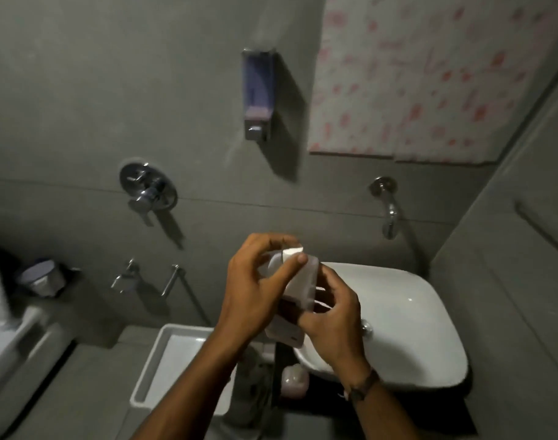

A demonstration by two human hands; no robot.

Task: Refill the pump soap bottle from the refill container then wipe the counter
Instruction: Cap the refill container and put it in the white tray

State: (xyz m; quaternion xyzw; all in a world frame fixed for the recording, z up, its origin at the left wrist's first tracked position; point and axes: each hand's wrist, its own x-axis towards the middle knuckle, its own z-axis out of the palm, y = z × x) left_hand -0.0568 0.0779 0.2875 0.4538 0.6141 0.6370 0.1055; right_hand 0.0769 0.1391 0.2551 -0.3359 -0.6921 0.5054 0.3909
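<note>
Dim, grainy; hard shadows fall right-down; wide-angle bending at edges.

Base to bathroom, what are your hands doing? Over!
Left hand pinching top of the white refill container; right hand gripping its lower part. Container held above the sink edge. Nothing blocking.

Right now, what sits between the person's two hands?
A white container, seen in the head view. The left hand pinches its top, and the right hand grips its lower part.
</note>
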